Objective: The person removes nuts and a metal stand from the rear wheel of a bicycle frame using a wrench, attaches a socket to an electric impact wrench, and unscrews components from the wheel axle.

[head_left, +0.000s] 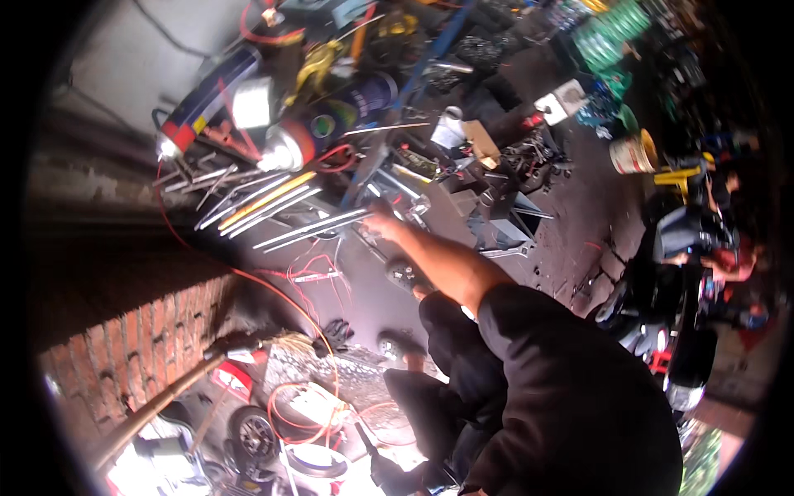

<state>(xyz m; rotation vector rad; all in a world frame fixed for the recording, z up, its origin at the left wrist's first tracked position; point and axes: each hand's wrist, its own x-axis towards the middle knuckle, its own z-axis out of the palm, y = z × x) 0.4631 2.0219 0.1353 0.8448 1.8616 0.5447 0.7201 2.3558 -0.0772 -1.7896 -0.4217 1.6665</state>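
My right arm stretches in from the lower right, and my right hand (379, 220) is closed around the near ends of thin silvery metal rods (306, 229). Just left of them, more bars, one yellow-orange (266, 192), lie side by side on a pile of metal pieces. Above these are a long spray can with a blue and green body (356, 101), a second can (203, 95) and a small metal frame (389, 186). My dark-trousered legs (447, 339) and shoes are below. My left hand cannot be made out.
A brick wall (124, 339) runs at left, with a long wooden pole (157, 405), red hoses (289, 409) and a wheel (252, 434) nearby. Scrap and tools cover the floor ahead. At right stand a bucket (628, 155), a yellow stool (674, 176), motorbikes (678, 322) and people (724, 198).
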